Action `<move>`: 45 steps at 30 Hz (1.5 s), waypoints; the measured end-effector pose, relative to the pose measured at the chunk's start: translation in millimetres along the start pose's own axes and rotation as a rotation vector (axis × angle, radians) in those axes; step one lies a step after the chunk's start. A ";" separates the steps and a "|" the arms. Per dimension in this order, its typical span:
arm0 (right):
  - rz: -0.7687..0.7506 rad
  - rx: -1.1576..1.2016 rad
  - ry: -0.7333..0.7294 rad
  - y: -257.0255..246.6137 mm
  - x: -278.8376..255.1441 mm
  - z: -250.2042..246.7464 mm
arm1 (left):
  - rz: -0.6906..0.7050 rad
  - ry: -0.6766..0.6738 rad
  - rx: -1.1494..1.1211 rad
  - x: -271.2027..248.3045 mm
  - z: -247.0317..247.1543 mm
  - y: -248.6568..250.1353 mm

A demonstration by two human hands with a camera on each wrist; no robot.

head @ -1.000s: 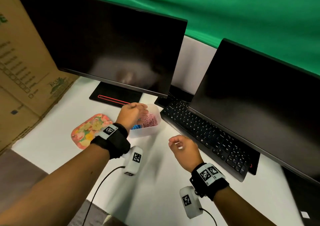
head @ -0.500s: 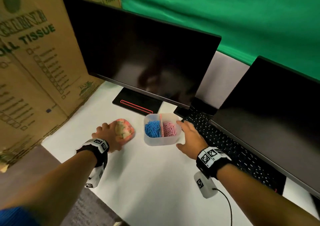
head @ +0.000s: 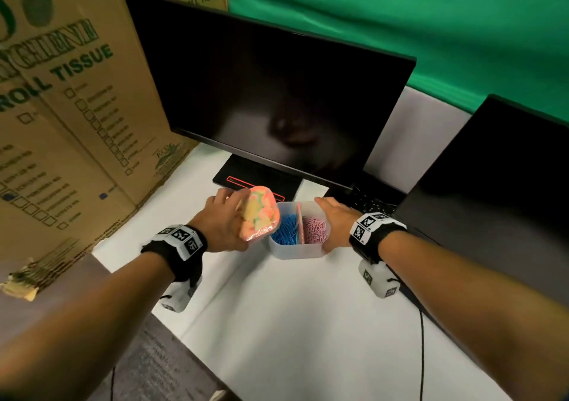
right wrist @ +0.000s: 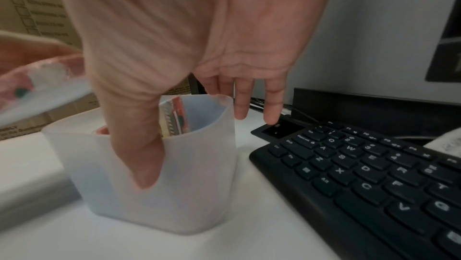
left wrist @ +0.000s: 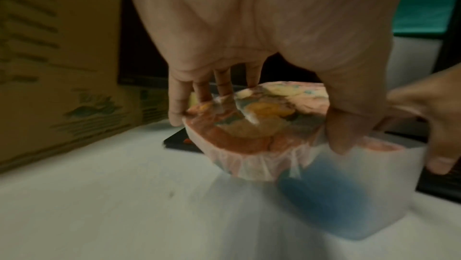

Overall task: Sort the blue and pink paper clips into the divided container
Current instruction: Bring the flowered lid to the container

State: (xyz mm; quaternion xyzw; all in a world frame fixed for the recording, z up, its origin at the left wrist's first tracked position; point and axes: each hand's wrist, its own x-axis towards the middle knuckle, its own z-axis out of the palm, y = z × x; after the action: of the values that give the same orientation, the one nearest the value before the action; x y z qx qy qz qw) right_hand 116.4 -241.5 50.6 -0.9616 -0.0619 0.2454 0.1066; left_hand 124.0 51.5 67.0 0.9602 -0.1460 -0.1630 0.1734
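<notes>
A translucent divided container (head: pixel 295 252) stands on the white desk, with blue paper clips (head: pixel 284 228) in its left half and pink paper clips (head: pixel 315 228) in its right half, split by a pink divider (head: pixel 299 220). My left hand (head: pixel 229 220) grips a pink patterned lid (head: pixel 260 212), tilted over the container's left rim. In the left wrist view the lid (left wrist: pixel 249 126) is pinched between thumb and fingers. My right hand (head: pixel 335 225) grips the container (right wrist: pixel 174 195) from the right, with the thumb (right wrist: pixel 139 146) on its near wall.
A black keyboard (right wrist: pixel 374 175) lies just right of the container. Behind it stands a monitor (head: pixel 271 92) on a black base (head: pixel 255 179), with a second dark screen (head: pixel 498 191) to the right. Cardboard boxes (head: pixel 61 108) wall off the left side.
My left hand left the container, picked the lid up off the desk and brought it right, over the container's rim. My right hand reached in and took hold of the container.
</notes>
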 end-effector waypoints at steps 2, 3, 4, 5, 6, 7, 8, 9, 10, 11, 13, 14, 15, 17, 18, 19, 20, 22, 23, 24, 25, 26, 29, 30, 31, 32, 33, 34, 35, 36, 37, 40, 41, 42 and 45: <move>-0.001 0.026 0.022 -1.2 -7.2 3.1 | 0.086 -0.027 0.041 4.5 -4.5 18.7; -0.003 0.040 0.029 -1.3 -10.5 6.2 | 0.132 -0.046 0.059 6.4 -5.9 29.7; -0.007 0.057 0.034 -1.5 -15.2 9.8 | 0.171 -0.061 0.080 7.8 -5.6 39.8; -0.012 0.078 0.040 -0.6 -20.7 14.2 | 0.210 -0.074 0.102 9.4 -4.1 50.5; -0.017 0.103 0.046 0.3 -26.0 18.9 | 0.237 -0.091 0.122 10.1 -2.5 59.1; -0.017 0.137 0.052 2.8 -32.3 24.1 | 0.265 -0.112 0.137 10.5 0.7 66.8; -0.018 0.175 0.057 4.4 -38.5 28.2 | 0.279 -0.132 0.145 10.0 3.8 72.4; -0.018 0.220 0.062 7.6 -45.5 32.6 | 0.294 -0.150 0.157 9.8 7.8 76.9; -0.017 0.274 0.066 12.1 -53.2 36.5 | 0.312 -0.166 0.174 9.2 11.9 81.6; -0.018 0.329 0.069 16.3 -59.7 40.0 | 0.329 -0.177 0.196 8.2 14.9 85.0; -0.004 0.438 0.075 23.8 -70.7 45.8 | 0.347 -0.197 0.239 7.6 20.5 90.3; 0.007 0.489 0.071 24.4 -74.6 46.8 | 0.353 -0.205 0.263 7.8 22.7 92.3; 0.014 0.540 0.068 23.8 -77.8 47.4 | 0.362 -0.211 0.291 8.5 25.2 94.6; -0.010 0.628 0.078 20.3 -80.2 47.5 | 0.378 -0.213 0.336 10.4 28.6 98.5; -0.021 0.645 0.095 17.7 -80.3 47.3 | 0.380 -0.218 0.347 11.8 29.6 99.9; -0.021 0.656 0.109 15.9 -80.9 47.0 | 0.381 -0.224 0.353 13.6 30.0 101.6; -0.008 0.667 0.113 14.6 -81.4 46.2 | 0.382 -0.235 0.355 15.2 29.8 103.4; 0.018 0.659 0.139 11.7 -79.7 45.1 | 0.385 -0.255 0.352 18.8 28.9 105.1; 0.035 0.637 0.154 10.2 -77.9 45.4 | 0.386 -0.261 0.350 20.5 28.5 105.1; 0.051 0.614 0.168 8.2 -76.7 44.5 | 0.384 -0.267 0.348 21.9 27.9 104.9; 0.062 0.597 0.178 7.3 -74.4 44.8 | 0.374 -0.279 0.342 23.3 27.5 103.8; 0.075 0.586 0.173 6.2 -73.2 44.1 | 0.351 -0.297 0.336 24.4 27.1 102.3; 0.083 0.557 0.162 4.4 -71.4 41.4 | 0.267 -0.358 0.360 27.2 24.7 98.7; 0.085 0.540 0.156 4.3 -70.7 40.5 | 0.248 -0.374 0.366 28.1 24.6 97.4; 0.087 0.528 0.152 4.8 -69.7 40.2 | 0.235 -0.387 0.364 28.8 24.3 96.5; 0.094 0.515 0.143 3.7 -69.8 38.7 | 0.231 -0.396 0.365 29.2 24.0 95.9; 0.097 0.508 0.140 3.1 -69.7 37.8 | 0.232 -0.399 0.364 29.7 23.9 95.3; 0.104 0.493 0.139 2.1 -69.2 36.9 | 0.237 -0.393 0.365 30.5 24.2 94.4; 0.108 0.475 0.137 2.0 -67.9 37.7 | 0.243 -0.390 0.371 30.8 24.7 93.9; 0.120 0.466 0.127 0.2 -68.1 37.6 | 0.252 -0.388 0.382 30.2 25.5 93.7; 0.124 0.461 0.126 -0.2 -67.1 38.4 | 0.261 -0.380 0.386 30.7 26.2 92.6; 0.153 0.456 0.140 -1.1 -66.5 39.5 | 0.296 -0.359 0.387 32.0 25.8 89.2; 0.159 0.462 0.146 -2.1 -67.1 42.0 | 0.305 -0.351 0.393 30.2 27.4 87.8; 0.167 0.457 0.138 -5.9 -70.3 42.0 | 0.306 -0.340 0.412 27.5 28.5 87.4; 0.174 0.422 0.148 -6.7 -71.1 43.6 | 0.316 -0.284 0.428 26.0 29.9 88.9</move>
State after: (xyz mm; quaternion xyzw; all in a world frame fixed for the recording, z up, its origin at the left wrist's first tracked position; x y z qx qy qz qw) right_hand 32.8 -239.5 47.3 -0.9351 0.0819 0.1900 0.2878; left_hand 116.7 -45.6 67.6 0.9079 -0.3476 -0.2323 -0.0321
